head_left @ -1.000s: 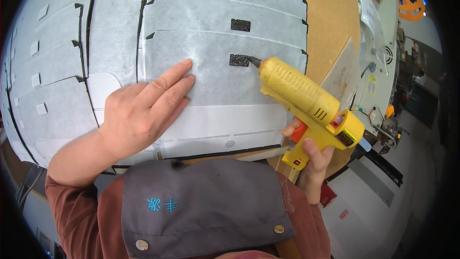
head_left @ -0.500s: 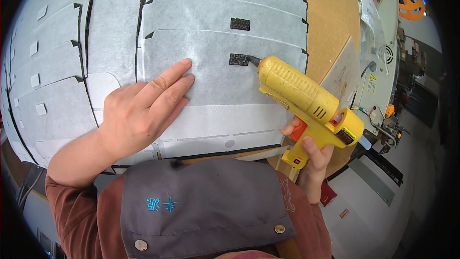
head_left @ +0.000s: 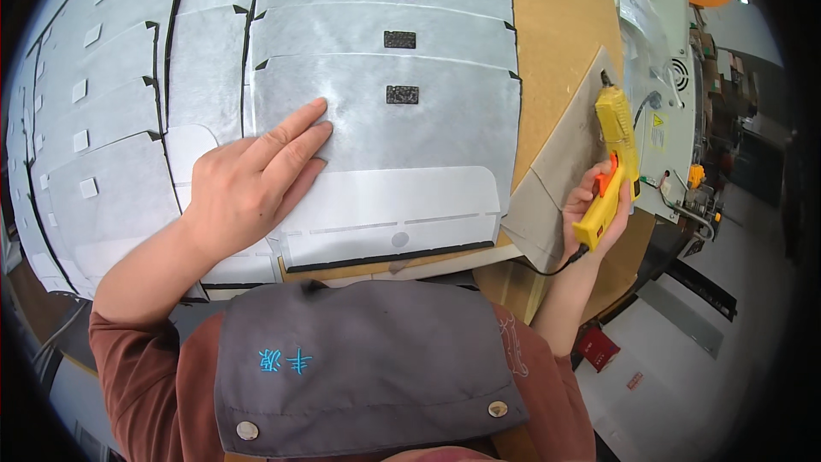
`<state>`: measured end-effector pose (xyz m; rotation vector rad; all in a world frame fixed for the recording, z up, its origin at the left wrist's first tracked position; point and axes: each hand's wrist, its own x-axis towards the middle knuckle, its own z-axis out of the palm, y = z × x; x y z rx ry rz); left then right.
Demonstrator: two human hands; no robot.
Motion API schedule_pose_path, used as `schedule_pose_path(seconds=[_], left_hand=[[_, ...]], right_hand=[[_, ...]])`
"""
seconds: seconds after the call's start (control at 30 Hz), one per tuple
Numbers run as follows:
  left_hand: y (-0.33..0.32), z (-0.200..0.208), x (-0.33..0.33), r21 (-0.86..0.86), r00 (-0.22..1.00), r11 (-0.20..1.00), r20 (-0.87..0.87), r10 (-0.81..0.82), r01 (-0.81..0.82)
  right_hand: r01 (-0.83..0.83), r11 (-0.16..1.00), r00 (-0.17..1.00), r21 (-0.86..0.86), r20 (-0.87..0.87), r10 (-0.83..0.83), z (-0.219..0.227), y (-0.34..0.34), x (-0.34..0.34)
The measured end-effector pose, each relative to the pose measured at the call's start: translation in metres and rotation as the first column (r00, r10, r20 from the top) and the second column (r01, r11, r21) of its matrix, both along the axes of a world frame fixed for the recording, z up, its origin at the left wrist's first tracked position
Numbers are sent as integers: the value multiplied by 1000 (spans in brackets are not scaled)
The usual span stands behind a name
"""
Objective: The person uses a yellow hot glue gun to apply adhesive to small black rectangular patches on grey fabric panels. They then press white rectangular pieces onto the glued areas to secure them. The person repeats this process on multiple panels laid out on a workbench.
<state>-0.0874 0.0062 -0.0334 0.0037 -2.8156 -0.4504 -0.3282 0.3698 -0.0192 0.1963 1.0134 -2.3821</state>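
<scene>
My left hand (head_left: 248, 184) lies on a light grey fabric-like panel (head_left: 385, 133), its fingers stretched out and pointing up to the right. Three such panels overlap here, each bearing a small black rectangular patch (head_left: 402, 95). Off to the right, my right hand (head_left: 594, 218) is wrapped round the handle of a yellow hot glue gun (head_left: 617, 141) with an orange trigger. The gun's dark nozzle points away from me, over a grey-brown board (head_left: 556, 158). A black cord runs from the bottom of its handle.
More grey panels (head_left: 111, 162) with small white squares overlap on the left. Brown tabletop (head_left: 564, 17) shows beyond the panels. A pale green machine frame (head_left: 676, 111) with a warning label stands at the right. A red box (head_left: 597, 348) lies low on the right.
My right hand has carried the glue gun right, away from the nearest black patch, and turned its nozzle away from me. My left hand stays on the panel.
</scene>
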Motion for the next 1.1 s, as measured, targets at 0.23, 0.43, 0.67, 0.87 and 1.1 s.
schedule_pose_path(seconds=[0.23, 0.43, 0.67, 0.87, 1.1], left_hand=[[3, 5, 1, -10, 999, 1000, 30, 10, -10], [10, 35, 8, 317, 988, 936, 48, 146, -154], [47, 55, 23, 853, 904, -311, 423, -59, -419], [51, 50, 21, 821, 818, 127, 568, -87, -557], [43, 29, -31, 186, 999, 981, 34, 43, -48]], right_hand=[[65, 943, 994, 327, 66, -91, 5, 14, -10], [-95, 761, 990, 641, -21, 141, 3, 35, -5], [42, -99, 909, 994, 3, 416, 15, 30, -2], [634, -103, 667, 766, -476, 573, 18, -5, 29], [598, 358, 89, 717, -503, 860, 18, -112, 77]])
